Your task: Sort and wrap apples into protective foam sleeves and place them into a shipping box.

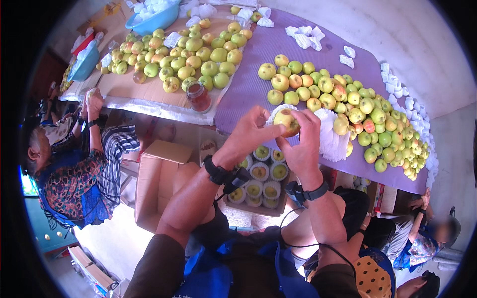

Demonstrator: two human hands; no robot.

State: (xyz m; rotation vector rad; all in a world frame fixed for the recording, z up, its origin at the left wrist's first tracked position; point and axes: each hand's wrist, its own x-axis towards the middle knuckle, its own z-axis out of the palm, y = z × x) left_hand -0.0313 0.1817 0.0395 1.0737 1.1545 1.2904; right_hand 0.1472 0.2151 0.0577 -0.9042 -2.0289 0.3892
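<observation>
Between my two hands, above the near edge of the purple mat (244, 83), is a yellow-green apple (285, 118) with a brown patch on top. My left hand (250, 131) grips it from the left, with a white foam net (274, 113) showing between fingers and fruit. Fingers and thumb of my right hand (303, 143) press on its right side. A white cloth (329, 139) lies just right of my right hand. Beyond, many apples (325, 85) are spread over the mat. Below my hands stands a cardboard box holding net-wrapped apples (259, 171) in rows.
Left of the mat, more apples (193, 44), a glass jar (198, 97) and a blue basin (154, 18) of foam nets stand on cardboard. An open cardboard box (158, 182) is beside my left forearm. Foam nets (395, 85) line the far right. Several people sit at both sides.
</observation>
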